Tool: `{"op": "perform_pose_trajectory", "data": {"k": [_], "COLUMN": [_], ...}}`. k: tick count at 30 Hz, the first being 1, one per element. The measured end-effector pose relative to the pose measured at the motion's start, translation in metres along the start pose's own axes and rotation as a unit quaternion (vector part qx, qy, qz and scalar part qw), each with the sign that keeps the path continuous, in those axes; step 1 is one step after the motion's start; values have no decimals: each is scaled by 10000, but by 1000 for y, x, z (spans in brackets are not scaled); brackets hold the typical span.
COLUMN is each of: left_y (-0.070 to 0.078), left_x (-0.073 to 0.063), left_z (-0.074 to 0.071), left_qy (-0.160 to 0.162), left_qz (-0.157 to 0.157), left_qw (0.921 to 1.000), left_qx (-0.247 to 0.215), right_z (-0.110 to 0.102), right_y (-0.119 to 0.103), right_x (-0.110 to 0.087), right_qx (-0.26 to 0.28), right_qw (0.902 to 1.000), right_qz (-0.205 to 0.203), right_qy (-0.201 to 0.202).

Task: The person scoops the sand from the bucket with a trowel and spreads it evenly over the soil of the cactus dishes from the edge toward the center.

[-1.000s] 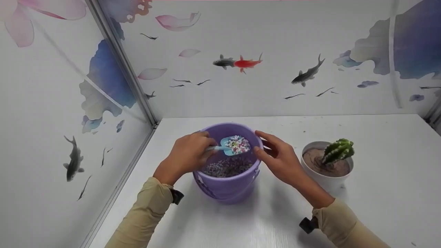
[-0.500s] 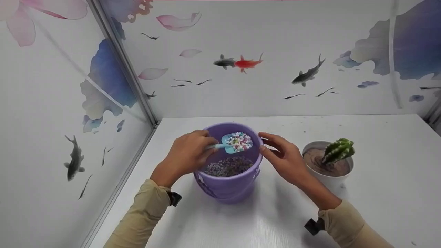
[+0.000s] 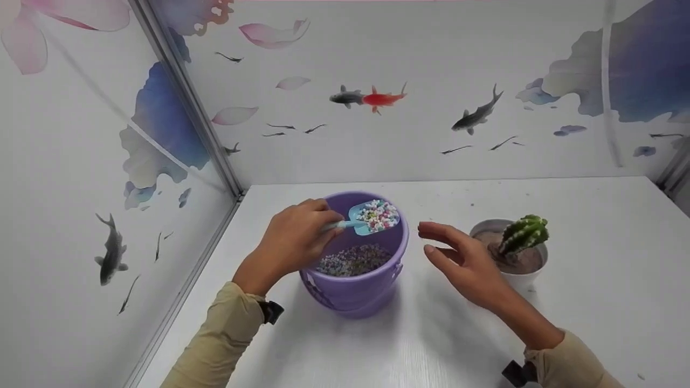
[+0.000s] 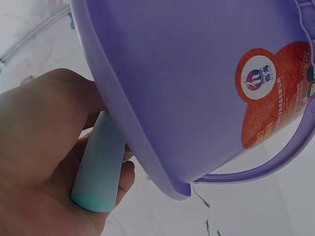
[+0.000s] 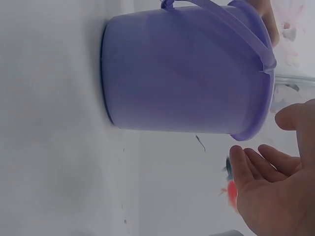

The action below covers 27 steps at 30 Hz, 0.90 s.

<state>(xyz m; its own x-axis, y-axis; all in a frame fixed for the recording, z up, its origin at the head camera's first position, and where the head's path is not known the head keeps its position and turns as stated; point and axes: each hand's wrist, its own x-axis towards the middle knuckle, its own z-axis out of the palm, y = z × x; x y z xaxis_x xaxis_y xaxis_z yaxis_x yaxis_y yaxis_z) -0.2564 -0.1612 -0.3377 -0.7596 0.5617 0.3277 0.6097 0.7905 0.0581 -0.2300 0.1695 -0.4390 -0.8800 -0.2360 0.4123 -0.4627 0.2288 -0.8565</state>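
A small light-blue scoop [image 3: 353, 224], heaped with multicoloured granules [image 3: 379, 215], hangs level over the mouth of a purple bucket [image 3: 350, 297]. My left hand [image 3: 294, 235] grips its handle [image 4: 102, 162] at the bucket's left rim. More of the granules [image 3: 354, 261] lie in the bottom of the bucket. To the right of the bucket, my right hand [image 3: 466, 265] is apart from the rim with fingers loosely bent and nothing in them; the right wrist view shows the gap between its fingertips and the bucket.
Behind my right hand stands a cactus [image 3: 524, 235] in a white pot [image 3: 522, 280] of brown soil. The white table [image 3: 431, 339] meets printed wall panels at the back and left. The bucket's purple handle [image 5: 236, 29] hangs down its side.
My right hand has let go of the bucket's rim and moved right, toward the cactus pot. The scoop, still in my left hand, has shifted slightly right and upward.
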Motion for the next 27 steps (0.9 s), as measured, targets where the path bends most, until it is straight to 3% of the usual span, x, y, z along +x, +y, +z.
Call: {"op": "perform_pose_trajectory", "data": {"k": [7,13,21,27], "left_y": [6,14,23,29], "left_x": [3,9,17,24], "left_z": [-2,-3,-2,-1], "left_qy": [134,197,160,153], "left_qz": [78,163,339,502], "left_qw": [9999,9996,9991,9983], "left_qx": [-75,-145,-189,-241], "right_z": [-10,-23,-51,-72], "right_y": [-2,-6,-9,-8], "right_x": [-22,-41,-63,-79], "right_qx": [-361,-665,-1267,-1616], "right_qw": [9993,9977,9914,9860], "right_qz": [-102,105,314,205], "right_qy": [-34,-4,99,344]}}
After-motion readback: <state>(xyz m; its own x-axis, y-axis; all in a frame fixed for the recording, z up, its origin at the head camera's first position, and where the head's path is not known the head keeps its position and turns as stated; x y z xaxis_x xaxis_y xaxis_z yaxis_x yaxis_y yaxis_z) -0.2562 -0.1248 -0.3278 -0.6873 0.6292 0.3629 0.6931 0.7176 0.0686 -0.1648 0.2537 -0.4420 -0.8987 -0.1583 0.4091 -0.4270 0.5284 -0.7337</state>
